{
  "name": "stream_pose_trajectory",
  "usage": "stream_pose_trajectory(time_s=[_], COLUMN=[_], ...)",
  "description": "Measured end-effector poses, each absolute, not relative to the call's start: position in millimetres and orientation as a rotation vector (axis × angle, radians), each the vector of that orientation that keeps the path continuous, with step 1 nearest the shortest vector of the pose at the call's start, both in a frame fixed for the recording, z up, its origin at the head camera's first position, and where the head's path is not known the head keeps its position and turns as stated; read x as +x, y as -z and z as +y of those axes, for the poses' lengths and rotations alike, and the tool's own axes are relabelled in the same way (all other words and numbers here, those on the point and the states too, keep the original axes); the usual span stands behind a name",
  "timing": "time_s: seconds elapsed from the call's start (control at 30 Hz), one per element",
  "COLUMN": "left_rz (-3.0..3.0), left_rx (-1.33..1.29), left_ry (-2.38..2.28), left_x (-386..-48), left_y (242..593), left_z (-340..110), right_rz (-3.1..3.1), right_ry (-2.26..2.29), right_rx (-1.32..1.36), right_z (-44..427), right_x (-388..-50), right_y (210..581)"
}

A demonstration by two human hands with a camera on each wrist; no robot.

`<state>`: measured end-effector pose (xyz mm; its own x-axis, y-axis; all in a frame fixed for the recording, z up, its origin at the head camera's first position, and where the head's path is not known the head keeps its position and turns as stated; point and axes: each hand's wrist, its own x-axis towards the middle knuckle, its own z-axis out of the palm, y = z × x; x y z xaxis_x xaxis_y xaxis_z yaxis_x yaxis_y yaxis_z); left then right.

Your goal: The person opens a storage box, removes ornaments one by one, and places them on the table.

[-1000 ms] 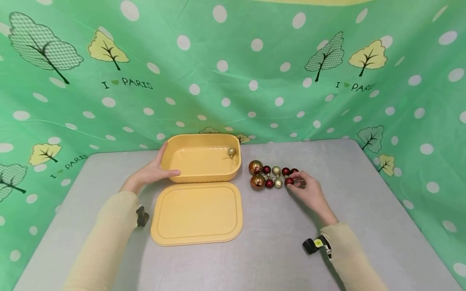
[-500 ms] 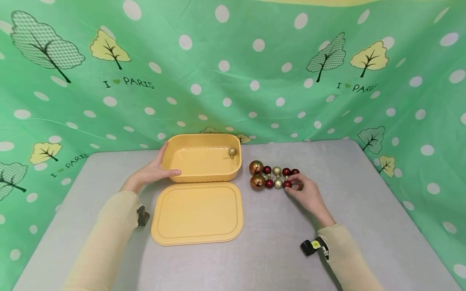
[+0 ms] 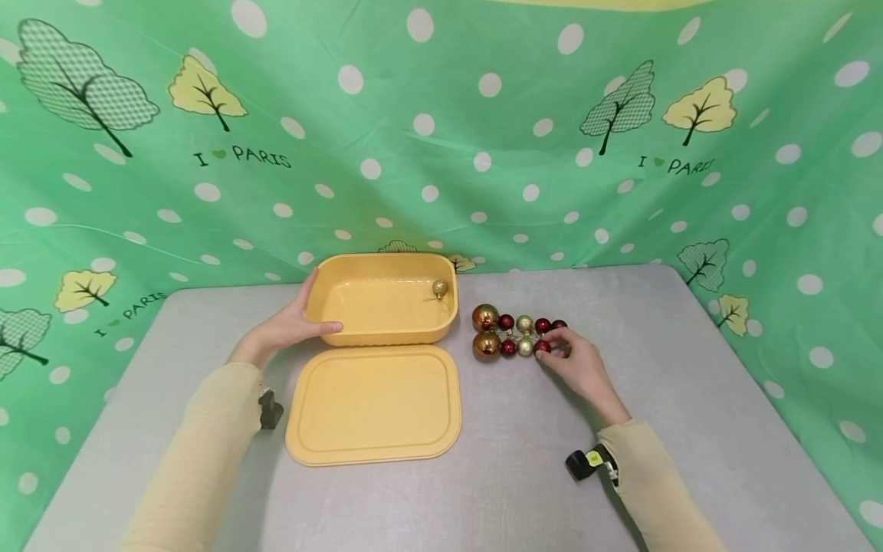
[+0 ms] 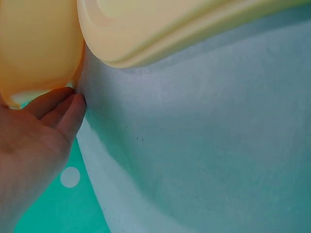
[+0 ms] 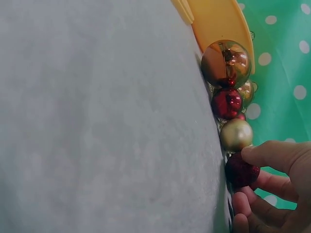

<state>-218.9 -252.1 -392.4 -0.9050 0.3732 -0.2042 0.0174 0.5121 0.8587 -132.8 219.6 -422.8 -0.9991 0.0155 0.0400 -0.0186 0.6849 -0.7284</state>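
Observation:
My left hand (image 3: 286,326) grips the left end of a yellow box (image 3: 372,303), its thumb over the front wall. A small gold bauble (image 3: 439,288) lies inside the box at the right. In the right wrist view, my right hand (image 5: 286,179) pinches a dark red glittery bauble (image 5: 241,171) between thumb and fingers. That bauble sits at the right end of the front row, against a pale gold bauble (image 5: 236,135). Further along are a shiny red bauble (image 5: 227,103) and a large copper bauble (image 5: 226,64). My fingers partly hide the back row's right end.
A yellow lid (image 3: 372,406) lies flat in front of the box. The back row holds another large copper bauble (image 3: 485,317), a pale gold one (image 3: 524,323) and several small red ones. A green dotted cloth (image 3: 428,192) hangs behind the grey table (image 3: 524,475).
My right hand has moved slightly left with the dark red bauble, closing up to the pale gold one. The front row has shifted a little left. My left hand has stayed on the box.

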Motion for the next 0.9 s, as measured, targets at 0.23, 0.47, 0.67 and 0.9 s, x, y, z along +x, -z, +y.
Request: stream_pose_trajectory(time_s=[0.23, 0.47, 0.67, 0.9], left_rz=[2.406, 2.422, 2.42, 2.422], left_rx=[0.32, 0.323, 0.318, 0.325], left_ry=[-1.348, -1.325, -1.319, -1.319], left_x=[-222, -221, -221, -222], left_y=[400, 400, 401, 400], left_z=[-255, -255, -257, -255], right_rz=[-2.83, -2.779, -2.758, -2.732], right_ry=[-1.293, -1.357, -1.399, -1.45], right_rx=[-0.009, -0.024, 0.003, 0.015], right_z=[223, 231, 231, 220], right_x=[-131, -130, -135, -144], right_y=[420, 414, 410, 401])
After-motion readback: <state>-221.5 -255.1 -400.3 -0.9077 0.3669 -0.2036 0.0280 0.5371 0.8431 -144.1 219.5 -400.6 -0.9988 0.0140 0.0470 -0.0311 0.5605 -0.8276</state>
